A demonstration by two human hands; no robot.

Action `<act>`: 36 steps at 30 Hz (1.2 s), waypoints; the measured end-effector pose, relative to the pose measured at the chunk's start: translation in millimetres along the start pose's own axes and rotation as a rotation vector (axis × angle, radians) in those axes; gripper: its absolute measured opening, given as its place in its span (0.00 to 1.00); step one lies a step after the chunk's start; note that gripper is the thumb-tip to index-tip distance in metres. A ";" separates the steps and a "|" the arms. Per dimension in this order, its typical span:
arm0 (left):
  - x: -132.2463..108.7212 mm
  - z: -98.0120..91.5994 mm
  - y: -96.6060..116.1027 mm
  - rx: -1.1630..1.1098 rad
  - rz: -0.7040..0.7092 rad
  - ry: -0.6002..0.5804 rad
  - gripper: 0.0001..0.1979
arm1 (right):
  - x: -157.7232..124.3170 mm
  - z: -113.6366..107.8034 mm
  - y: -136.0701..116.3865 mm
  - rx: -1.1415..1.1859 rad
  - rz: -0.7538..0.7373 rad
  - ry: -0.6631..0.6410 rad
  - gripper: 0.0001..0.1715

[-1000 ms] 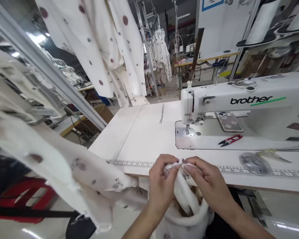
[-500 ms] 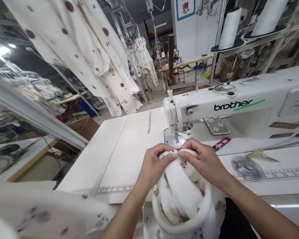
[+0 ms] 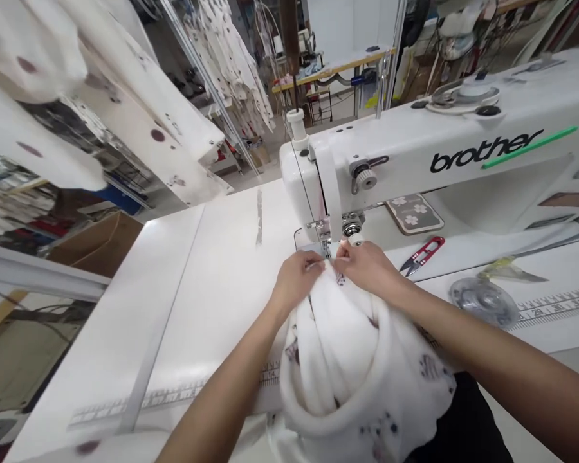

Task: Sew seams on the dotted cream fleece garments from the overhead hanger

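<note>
My left hand pinches the upper edge of a white printed garment just left of the needle. On the other side, my right hand grips the same edge, its fingertips close to the presser foot. Between both hands the cloth reaches the needle area of a white sewing machine. The rest of the garment hangs in folds over the table's front edge, with a rounded rim of cloth around them. My fingers partly hide the gripped edge.
Red thread snips lie right of my right hand, near a patterned grey pad. A clear round plastic object sits by the ruler tape. Printed garments hang at the upper left, over a cardboard box.
Both hands have moved forward with the garment edge, from in front of the needle plate to right at the presser foot. The view has come closer to the machine.
</note>
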State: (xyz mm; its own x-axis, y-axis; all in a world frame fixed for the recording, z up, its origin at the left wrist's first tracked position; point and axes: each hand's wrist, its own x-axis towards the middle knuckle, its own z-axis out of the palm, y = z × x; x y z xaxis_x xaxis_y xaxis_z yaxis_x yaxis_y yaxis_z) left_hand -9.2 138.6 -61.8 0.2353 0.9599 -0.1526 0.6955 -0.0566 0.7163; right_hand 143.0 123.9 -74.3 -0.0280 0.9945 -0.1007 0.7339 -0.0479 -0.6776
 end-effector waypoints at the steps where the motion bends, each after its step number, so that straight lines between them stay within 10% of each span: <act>1: 4.4 1.3 0.1 0.060 0.002 0.020 0.08 | 3.8 0.4 -0.1 -0.036 0.014 0.004 0.06; 36: 19.8 12.5 3.5 0.166 -0.012 0.155 0.06 | 12.0 7.0 2.5 -0.337 -0.062 0.112 0.09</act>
State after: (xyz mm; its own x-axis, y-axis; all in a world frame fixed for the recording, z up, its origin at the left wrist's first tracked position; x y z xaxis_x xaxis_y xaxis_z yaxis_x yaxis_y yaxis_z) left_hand 6.4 154.0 -70.8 0.1279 0.9908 -0.0453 0.8031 -0.0767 0.5909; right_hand 139.8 135.1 -82.3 -0.0189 0.9995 0.0264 0.9164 0.0279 -0.3994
